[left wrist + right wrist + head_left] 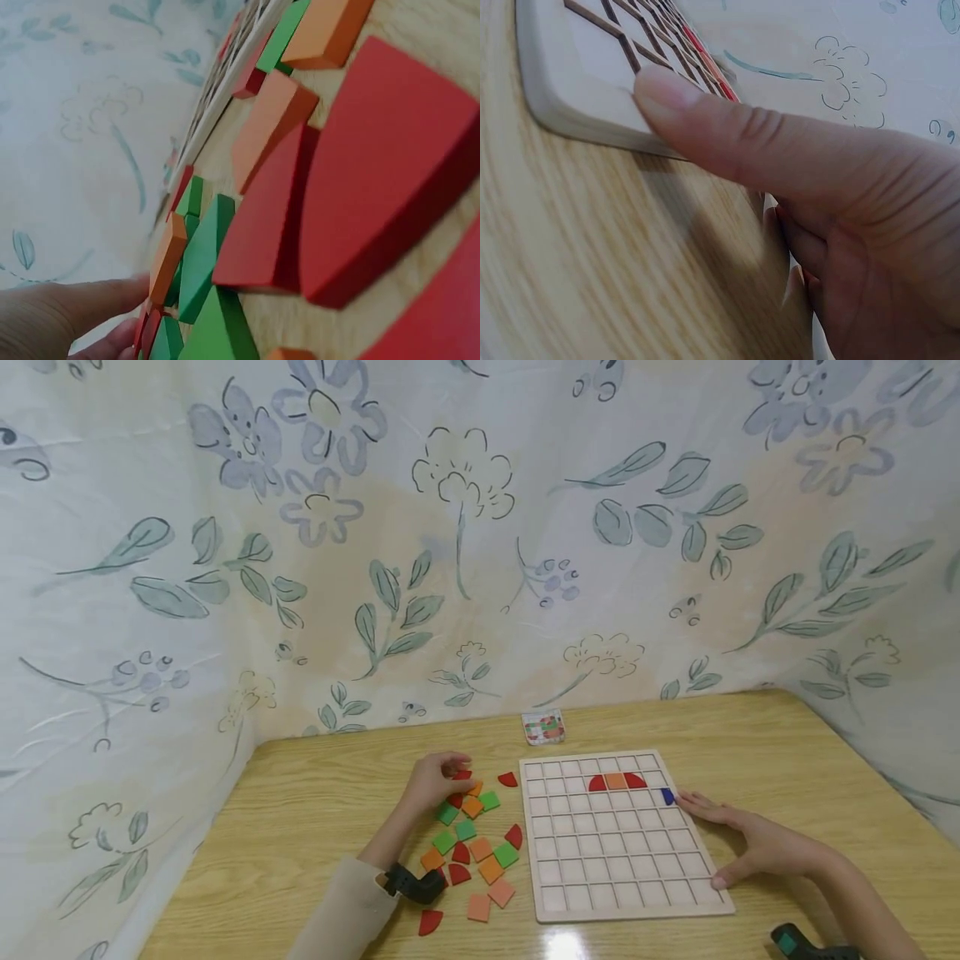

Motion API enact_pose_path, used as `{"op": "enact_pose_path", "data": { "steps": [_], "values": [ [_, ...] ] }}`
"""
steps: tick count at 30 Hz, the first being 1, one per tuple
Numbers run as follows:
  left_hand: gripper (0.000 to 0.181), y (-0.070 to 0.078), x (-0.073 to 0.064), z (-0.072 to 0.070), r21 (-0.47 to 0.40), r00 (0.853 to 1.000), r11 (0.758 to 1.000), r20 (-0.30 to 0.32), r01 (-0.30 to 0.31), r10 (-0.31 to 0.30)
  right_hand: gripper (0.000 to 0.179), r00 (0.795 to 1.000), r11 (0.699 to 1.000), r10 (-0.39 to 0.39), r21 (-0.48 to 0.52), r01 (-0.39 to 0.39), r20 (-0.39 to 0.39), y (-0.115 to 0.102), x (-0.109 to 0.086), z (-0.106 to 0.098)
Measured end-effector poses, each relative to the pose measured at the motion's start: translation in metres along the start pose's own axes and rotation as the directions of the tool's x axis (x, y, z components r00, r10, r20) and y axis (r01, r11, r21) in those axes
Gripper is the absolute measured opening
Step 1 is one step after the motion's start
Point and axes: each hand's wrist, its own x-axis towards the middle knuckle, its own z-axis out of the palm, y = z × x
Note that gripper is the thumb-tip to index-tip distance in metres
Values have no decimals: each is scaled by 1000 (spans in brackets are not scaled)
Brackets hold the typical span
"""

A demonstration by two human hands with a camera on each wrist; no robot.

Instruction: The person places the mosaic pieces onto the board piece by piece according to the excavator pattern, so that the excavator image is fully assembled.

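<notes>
My left hand [433, 783] is at the far end of a loose spread of tiles, its fingers bent. Between its thumb and fingers shows a red quarter-circle tile [462, 774]; an orange tile [167, 259] is right by the hand in the left wrist view. My right hand [757, 839] rests along the right side of a pale grid board [592, 860], fingers spread. Its thumb [667, 94] lies on the board's near corner, and its fingertips are beside a blue piece [667, 797]. On the board, an orange square [615, 781] sits between two red quarter-circles [634, 781].
Green squares [444, 842], orange squares [491, 869] and several red quarter-circles [430, 922] lie left of the board on the wooden table [300, 802]. A small pattern card [543, 727] lies behind the board. Floral cloth [465, 552] hangs behind the table.
</notes>
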Motion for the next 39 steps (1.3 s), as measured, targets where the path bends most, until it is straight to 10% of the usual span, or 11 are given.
{"op": "enact_pose_path", "data": {
  "steps": [20, 39],
  "values": [
    [27, -4, -11, -4, 43, 995, 996, -44, -84, 85, 92, 1000, 1000, 8, -13, -8, 2, 3, 0, 0],
    [26, 4, -6, 4, 15, 997, 1000, -77, 5, -3, 93, 999, 999, 34, 24, -34, 7, 3, 0, -2]
  ]
}}
